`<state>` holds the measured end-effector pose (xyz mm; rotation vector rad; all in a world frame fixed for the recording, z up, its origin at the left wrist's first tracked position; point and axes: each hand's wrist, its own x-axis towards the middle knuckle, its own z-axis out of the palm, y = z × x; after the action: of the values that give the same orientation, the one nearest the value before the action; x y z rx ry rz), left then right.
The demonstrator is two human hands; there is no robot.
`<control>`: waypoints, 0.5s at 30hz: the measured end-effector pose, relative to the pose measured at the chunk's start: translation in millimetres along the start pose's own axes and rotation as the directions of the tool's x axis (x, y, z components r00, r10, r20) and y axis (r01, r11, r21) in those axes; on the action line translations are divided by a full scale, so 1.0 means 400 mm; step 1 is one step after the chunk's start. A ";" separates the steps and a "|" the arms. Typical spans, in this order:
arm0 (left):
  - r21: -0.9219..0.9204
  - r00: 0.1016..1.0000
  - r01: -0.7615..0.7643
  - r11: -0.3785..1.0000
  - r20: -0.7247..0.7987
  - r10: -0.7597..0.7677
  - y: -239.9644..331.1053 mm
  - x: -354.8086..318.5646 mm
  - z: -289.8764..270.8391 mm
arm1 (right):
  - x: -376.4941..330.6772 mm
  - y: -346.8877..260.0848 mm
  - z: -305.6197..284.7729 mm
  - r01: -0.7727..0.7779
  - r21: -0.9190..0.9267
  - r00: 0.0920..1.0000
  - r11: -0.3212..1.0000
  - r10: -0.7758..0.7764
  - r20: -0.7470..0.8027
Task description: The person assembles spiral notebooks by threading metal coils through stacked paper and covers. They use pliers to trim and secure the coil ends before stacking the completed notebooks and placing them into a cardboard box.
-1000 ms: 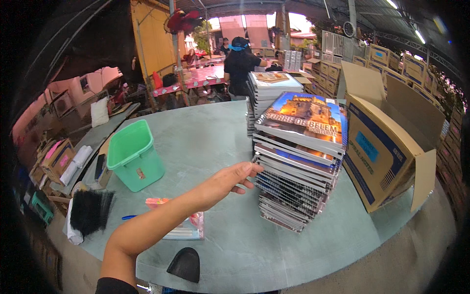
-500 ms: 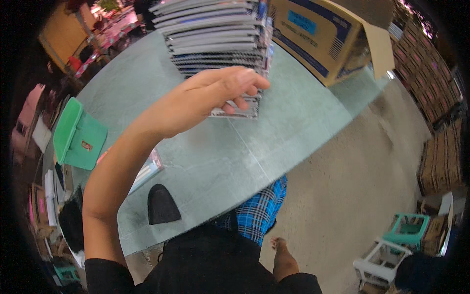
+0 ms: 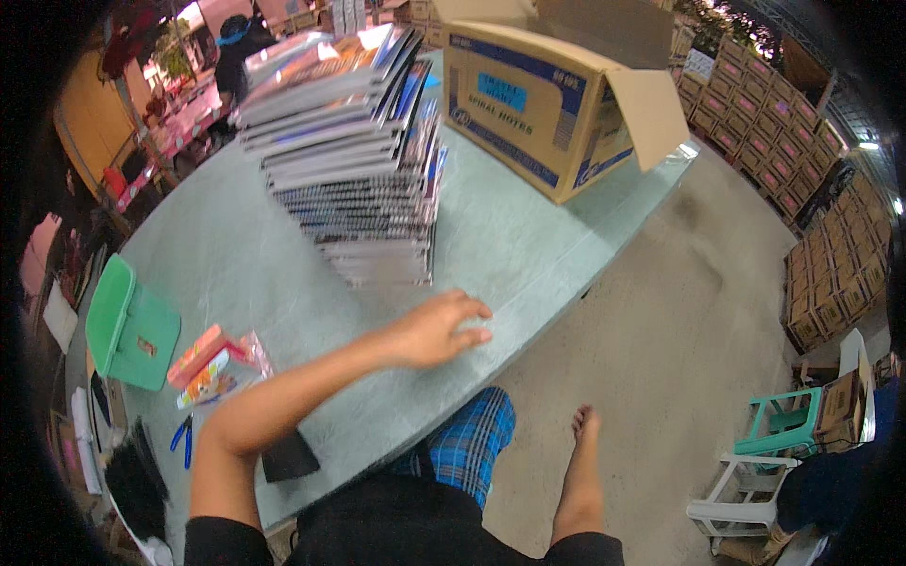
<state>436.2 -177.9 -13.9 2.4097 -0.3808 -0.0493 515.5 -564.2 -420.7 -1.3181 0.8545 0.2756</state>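
While the left hand (image 3: 439, 330) curls loosely, gripping nothing, the blurred notebook stack (image 3: 363, 193) stands just beyond, seemingly untouched

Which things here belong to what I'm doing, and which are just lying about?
Likely in use:
stack of spiral-bound books, nearest your left hand
open carton beside it

Likely just lying about:
green bin
blue-handled tool
black pad
white stool
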 end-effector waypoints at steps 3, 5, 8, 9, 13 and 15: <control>-0.174 0.983 -0.179 0.968 -0.079 0.168 0.167 0.090 0.058 | 0.049 -0.206 0.242 0.092 0.158 0.978 0.983 -0.119 0.170; -0.433 0.938 -0.326 0.840 -0.035 0.346 0.354 0.105 0.114 | -0.046 -0.313 0.453 0.155 0.029 0.931 0.987 -0.156 0.330; -0.582 0.466 -0.665 0.468 0.165 0.869 0.570 0.059 0.320 | -0.027 -0.405 0.560 0.156 0.202 0.868 0.967 -0.232 0.439; -0.440 0.242 -0.834 0.333 0.249 0.938 0.606 0.022 0.390 | 0.028 -0.421 0.556 0.070 0.395 0.865 0.916 -0.253 0.433; -0.327 0.754 -0.615 0.717 0.023 0.657 0.493 0.063 0.325 | -0.033 -0.464 0.573 -0.157 0.401 0.824 0.902 -0.104 0.558; -0.577 0.750 -0.468 0.669 0.140 0.646 0.471 0.115 0.333 | -0.018 -0.523 0.524 -0.344 0.455 0.809 0.821 0.013 0.588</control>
<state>413.3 -411.1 8.8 1.6537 -1.1263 -0.2519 723.1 -425.7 -261.4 -0.5501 0.4891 0.5090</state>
